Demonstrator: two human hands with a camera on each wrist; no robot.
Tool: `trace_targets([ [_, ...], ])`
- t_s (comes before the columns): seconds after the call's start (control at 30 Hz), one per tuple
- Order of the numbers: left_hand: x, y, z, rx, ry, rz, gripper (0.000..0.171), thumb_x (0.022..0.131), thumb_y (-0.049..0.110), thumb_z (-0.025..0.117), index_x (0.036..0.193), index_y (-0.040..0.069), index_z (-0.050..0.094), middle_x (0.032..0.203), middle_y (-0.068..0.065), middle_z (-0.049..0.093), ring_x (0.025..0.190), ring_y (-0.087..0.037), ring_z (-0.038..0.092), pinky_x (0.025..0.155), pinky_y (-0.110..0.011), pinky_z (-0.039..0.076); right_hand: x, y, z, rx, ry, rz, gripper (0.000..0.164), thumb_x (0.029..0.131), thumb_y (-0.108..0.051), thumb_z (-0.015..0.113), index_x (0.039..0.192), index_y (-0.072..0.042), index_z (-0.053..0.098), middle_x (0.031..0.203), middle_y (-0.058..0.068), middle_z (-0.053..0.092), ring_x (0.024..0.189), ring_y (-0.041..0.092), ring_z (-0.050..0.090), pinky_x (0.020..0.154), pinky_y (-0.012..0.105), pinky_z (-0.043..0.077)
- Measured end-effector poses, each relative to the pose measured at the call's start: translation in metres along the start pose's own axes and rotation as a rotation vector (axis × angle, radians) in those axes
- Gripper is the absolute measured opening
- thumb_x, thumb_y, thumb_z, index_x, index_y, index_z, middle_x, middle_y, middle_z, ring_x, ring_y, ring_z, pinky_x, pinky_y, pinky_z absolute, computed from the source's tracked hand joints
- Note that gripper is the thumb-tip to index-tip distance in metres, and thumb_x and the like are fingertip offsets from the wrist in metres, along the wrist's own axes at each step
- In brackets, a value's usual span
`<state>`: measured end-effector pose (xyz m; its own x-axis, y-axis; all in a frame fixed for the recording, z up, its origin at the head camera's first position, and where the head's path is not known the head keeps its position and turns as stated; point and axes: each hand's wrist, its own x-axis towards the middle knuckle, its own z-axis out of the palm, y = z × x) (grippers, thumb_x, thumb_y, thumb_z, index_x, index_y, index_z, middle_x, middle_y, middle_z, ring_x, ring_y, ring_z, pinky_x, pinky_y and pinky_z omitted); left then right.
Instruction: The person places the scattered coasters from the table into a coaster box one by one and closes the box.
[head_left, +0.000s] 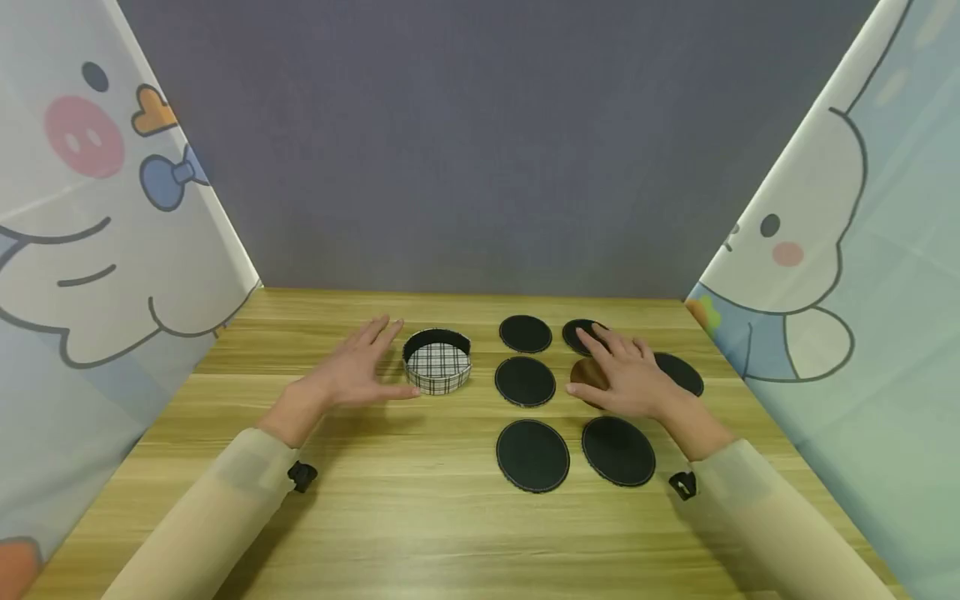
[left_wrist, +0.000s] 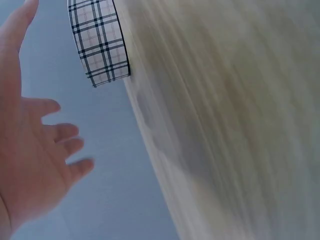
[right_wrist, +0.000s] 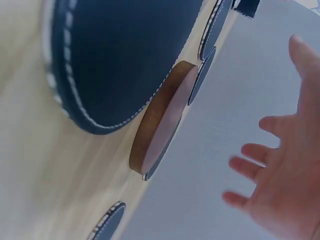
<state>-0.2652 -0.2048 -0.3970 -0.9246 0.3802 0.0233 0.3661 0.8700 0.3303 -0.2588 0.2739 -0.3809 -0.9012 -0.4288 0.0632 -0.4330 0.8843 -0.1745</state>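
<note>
Rear panel (head_left: 480, 150): plain, dark grey, upper centre of frame. Left panel (head_left: 97, 250): pale, pig-cartoon printed, left edge. Right panel (head_left: 862, 233): pale, cartoon-printed, right edge. Tabletop (head_left: 420, 525): wood-grain, light-toned, lower frame.

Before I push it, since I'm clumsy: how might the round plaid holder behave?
The plaid holder sits low and broad, so probably slides rather than tips. Its upright wall suggests stiffness; its open, empty inside, likely lightness.
</note>
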Motion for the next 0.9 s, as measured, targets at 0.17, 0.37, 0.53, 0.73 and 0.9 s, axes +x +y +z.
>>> trace_targets([
  [0.17,0.009,-0.004,0.005,-0.237,-0.025,-0.002,0.129,0.087,0.074,0.081,0.179,0.019,0.010,0.182,-0.025,0.017,0.161,-0.055,0.032,0.124,-0.075,0.031,-0.014,0.002,-0.007,0.183,0.041,-0.019,0.071,0.108,-0.051,0.068,0.165,-0.012,0.049,0.158,0.025,0.053,0.141,0.051,0.057,0.111,0.070,0.048],
  [0.37,0.029,-0.011,0.013,-0.437,-0.094,0.043,0.127,0.090,0.058,0.087,0.178,0.010,0.010,0.179,-0.025,0.025,0.153,-0.052,0.046,0.125,-0.066,0.038,-0.036,0.017,-0.010,0.330,0.069,-0.051,0.045,0.105,-0.033,0.077,0.142,-0.008,0.070,0.124,0.011,0.071,0.103,0.018,0.067,0.085,0.037,0.058],
  [0.53,0.044,-0.013,0.014,-0.476,-0.135,0.042,0.130,0.090,0.057,0.089,0.177,0.008,0.006,0.177,-0.029,0.026,0.152,-0.053,0.048,0.124,-0.063,0.041,-0.056,0.032,-0.008,0.423,-0.031,-0.054,0.036,0.103,-0.028,0.081,0.134,-0.012,0.075,0.122,0.008,0.071,0.099,0.006,0.065,0.080,0.027,0.057],
  [0.73,0.053,-0.017,0.017,-0.492,-0.170,0.049,0.129,0.089,0.053,0.090,0.178,0.010,0.006,0.172,-0.029,0.034,0.148,-0.051,0.051,0.122,-0.062,0.044,-0.069,0.045,0.003,0.514,-0.162,-0.053,0.039,0.099,-0.026,0.085,0.135,-0.014,0.076,0.130,0.011,0.066,0.100,0.011,0.061,0.080,0.026,0.055],
  [0.9,0.056,-0.020,0.020,-0.492,-0.188,0.048,0.128,0.089,0.052,0.091,0.178,0.013,0.008,0.166,-0.027,0.043,0.140,-0.044,0.059,0.117,-0.059,0.049,-0.073,0.046,0.012,0.547,-0.217,-0.066,0.046,0.096,-0.026,0.088,0.138,-0.014,0.075,0.131,0.015,0.062,0.097,0.017,0.054,0.079,0.025,0.049],
])
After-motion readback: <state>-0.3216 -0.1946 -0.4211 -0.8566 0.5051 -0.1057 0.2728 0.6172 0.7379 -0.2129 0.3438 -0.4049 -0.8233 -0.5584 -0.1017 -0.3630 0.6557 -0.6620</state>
